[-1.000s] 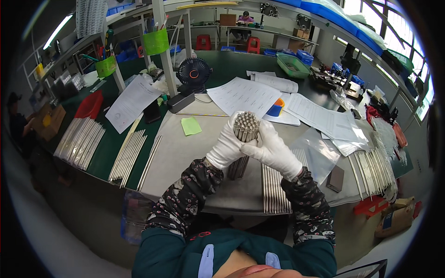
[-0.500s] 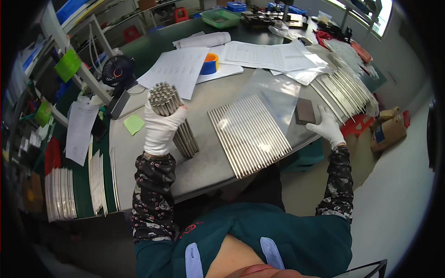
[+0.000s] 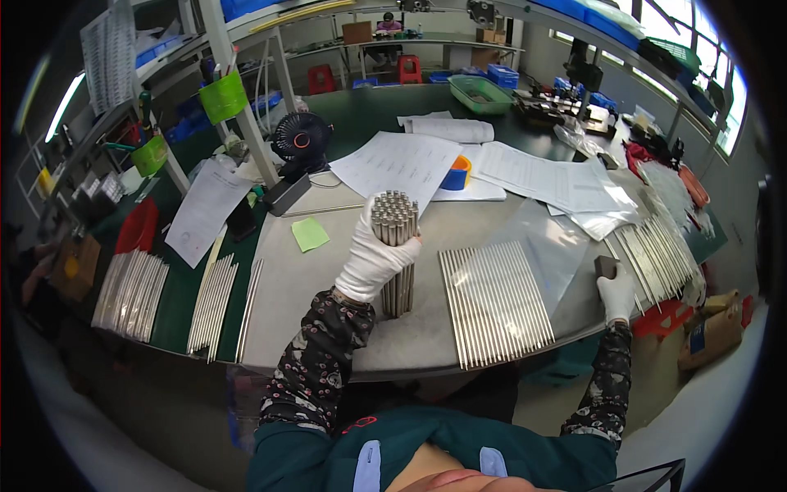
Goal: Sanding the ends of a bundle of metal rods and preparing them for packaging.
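Observation:
My left hand (image 3: 369, 261), in a white glove, is wrapped round a thick bundle of metal rods (image 3: 398, 289). The bundle stands upright on the grey tabletop, its ends level with one another at the top. My gloved right hand (image 3: 616, 293) grips a small dark brown block (image 3: 606, 266) near the table's right edge; its fingertips are partly hidden. Between my hands lies a row of parallel metal rods (image 3: 492, 316), partly under a clear plastic sheet (image 3: 548, 246). More loose rods (image 3: 656, 258) are spread just beyond my right hand.
Papers (image 3: 402, 160) and a roll of blue and orange tape (image 3: 457, 174) lie behind the bundle. A small black fan (image 3: 302, 135) stands at the back left. Groups of rods (image 3: 131, 295) rest on the left side. A person (image 3: 388, 25) sits far back.
My right hand has closed on the brown block and lifted or tilted it from the table. My left hand still holds the rod bundle upright. The whole view has shifted, showing more background.

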Available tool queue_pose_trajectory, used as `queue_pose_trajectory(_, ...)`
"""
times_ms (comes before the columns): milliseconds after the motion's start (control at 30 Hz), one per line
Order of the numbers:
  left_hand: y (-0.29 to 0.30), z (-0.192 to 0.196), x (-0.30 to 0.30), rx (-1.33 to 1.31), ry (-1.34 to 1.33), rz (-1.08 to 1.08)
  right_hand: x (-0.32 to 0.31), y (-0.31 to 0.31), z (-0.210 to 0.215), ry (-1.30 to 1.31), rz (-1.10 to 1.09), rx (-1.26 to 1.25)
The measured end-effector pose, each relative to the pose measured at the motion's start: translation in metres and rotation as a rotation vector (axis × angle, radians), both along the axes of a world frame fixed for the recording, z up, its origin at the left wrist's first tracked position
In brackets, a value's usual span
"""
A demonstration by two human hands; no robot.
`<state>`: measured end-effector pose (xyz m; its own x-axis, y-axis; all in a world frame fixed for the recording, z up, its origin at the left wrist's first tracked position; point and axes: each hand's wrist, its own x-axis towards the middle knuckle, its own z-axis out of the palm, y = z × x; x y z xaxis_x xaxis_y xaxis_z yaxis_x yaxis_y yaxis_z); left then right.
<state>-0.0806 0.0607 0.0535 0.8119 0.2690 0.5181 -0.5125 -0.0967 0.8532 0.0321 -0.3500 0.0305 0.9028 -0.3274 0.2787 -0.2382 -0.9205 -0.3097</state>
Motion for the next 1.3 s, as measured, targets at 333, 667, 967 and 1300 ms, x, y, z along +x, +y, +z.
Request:
queue_pose_trajectory(333,-0.001,0.005,0.0,-0.038,0.044,-0.02,-0.064,0.201,0.13,-0.5,1.404,0.376)
queue_pose_trajectory(667,-0.003,0.001,0.004,-0.094,-0.042,-0.028,-0.025,0.268,0.152,-0.516,1.556,0.208)
queue_pose_trajectory(967,-0.006,0.003,-0.004,-0.04,-0.123,-0.07,0.018,0.288,0.038,-0.129,1.474,0.16)
queue_pose_trajectory(1300,0.001,0.002,-0.002,0.001,-0.032,-0.07,-0.014,0.268,0.06,0.327,1.655,1.165)
